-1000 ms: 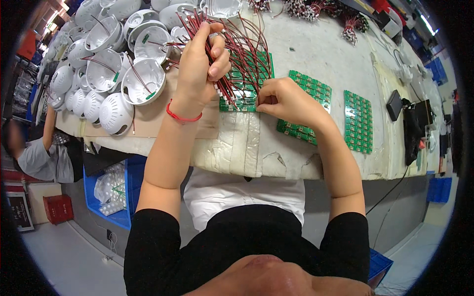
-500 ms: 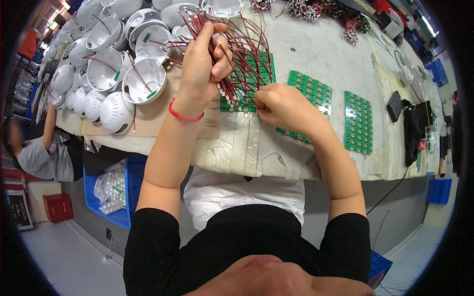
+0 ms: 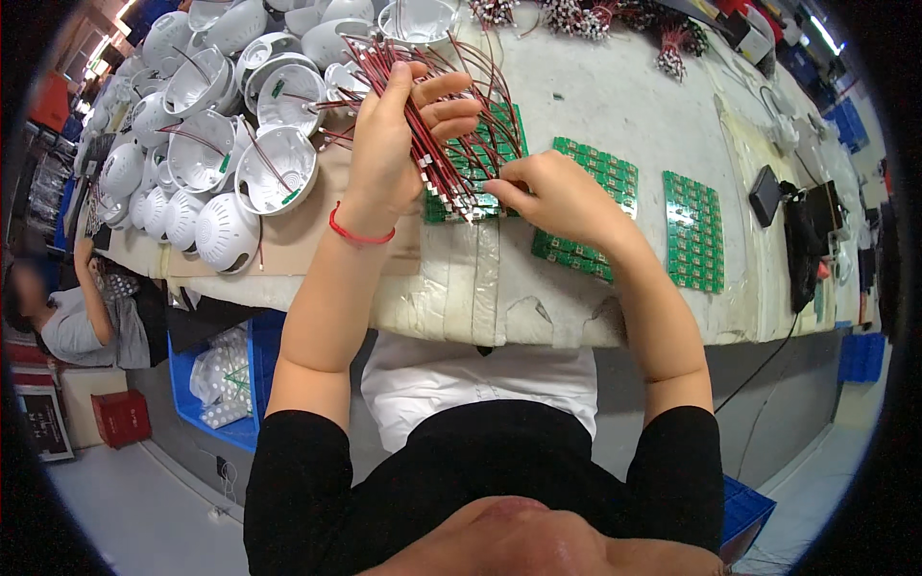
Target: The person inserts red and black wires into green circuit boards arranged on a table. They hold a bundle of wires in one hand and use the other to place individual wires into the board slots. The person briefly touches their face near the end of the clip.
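My left hand is up over the left part of the table, its fingers loosely bent around a bundle of thin dark red and black wires. White connectors at the bundle's lower end hang over a green circuit-board panel, which the wires partly hide. To the right, my right hand is beside those connector ends. Its thumb and index finger are a little apart, with nothing visible between them. Partly under that hand lies a second green panel.
Many white perforated domed shells crowd the left side, some with wires inside. A third green panel lies farther right. More wire bundles rest at the back. A black device stands at right. Another person sits at far left.
My left fingers have loosened and straightened outward over the bundle, and the wires lie closer together. My right thumb and index finger have parted from their pinch at the connector ends.
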A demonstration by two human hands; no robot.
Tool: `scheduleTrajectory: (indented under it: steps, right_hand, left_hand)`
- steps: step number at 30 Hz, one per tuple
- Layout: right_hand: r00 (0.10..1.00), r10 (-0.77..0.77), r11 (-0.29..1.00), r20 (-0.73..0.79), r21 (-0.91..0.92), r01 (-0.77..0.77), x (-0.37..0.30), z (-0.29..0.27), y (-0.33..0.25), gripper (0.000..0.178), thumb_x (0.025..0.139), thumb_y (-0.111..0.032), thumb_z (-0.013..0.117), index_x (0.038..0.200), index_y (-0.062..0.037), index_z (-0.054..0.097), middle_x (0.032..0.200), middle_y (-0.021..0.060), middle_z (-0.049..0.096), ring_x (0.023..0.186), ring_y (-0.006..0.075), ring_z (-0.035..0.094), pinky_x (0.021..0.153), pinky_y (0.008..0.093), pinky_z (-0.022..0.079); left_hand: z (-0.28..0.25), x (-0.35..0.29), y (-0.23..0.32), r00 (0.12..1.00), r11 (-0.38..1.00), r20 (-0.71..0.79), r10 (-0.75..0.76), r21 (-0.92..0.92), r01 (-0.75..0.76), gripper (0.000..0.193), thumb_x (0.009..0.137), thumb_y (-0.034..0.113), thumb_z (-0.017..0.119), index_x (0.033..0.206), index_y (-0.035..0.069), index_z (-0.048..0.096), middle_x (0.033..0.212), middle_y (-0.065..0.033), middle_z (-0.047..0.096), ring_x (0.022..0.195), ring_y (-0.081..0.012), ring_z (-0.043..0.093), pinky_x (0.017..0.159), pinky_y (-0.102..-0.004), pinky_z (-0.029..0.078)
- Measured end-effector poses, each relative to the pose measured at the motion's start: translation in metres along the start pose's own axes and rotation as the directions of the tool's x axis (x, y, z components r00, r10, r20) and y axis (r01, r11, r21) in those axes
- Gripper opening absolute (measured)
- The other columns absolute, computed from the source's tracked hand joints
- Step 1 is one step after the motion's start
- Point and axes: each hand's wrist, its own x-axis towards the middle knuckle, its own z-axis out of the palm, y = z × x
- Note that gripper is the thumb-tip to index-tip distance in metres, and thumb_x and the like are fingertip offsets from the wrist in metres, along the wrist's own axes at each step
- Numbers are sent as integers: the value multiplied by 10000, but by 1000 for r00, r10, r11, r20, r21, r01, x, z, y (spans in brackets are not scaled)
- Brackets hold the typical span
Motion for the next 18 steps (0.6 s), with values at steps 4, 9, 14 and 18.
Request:
scheduleTrajectory:
  steps: [4,9,14,18]
  right_hand:
    - [983,42,984,-181,176,-10,-6,1,-24,213,825,-185,597,773,23,591,656,148,600,583,247,585,546,363,441]
    - [996,-23,945,-85,324,49,-8,2,-32,195,814,-169,639,770,11,577,618,26,568,546,87,500,507,261,407]
    - [988,54,549,147,822,-152,-8,-7,-21,171,805,-163,672,809,-25,570,627,-29,525,514,49,458,462,203,357]
    - [999,-43,191,11,982,-2,-11,-23,-20,170,797,-138,680,853,-34,558,632,-16,497,500,40,446,423,179,341]
  left_hand:
    - [-2,0,-3,999,1000,53,2,-10,-1,268,978,291,367,1044,31,374,975,-217,609,782,-292,659,650,-356,578]
    - [-1,0,-4,998,1000,66,5,-19,-4,273,980,301,359,1038,35,371,977,-223,606,781,-308,658,662,-362,574]
    - [2,-2,-2,997,1000,71,21,-7,-20,286,981,321,350,1030,40,369,962,-222,610,767,-303,659,645,-356,572]
    - [1,-3,0,998,998,47,48,42,-50,303,980,335,350,1023,37,380,953,-214,615,707,-274,660,583,-329,568]
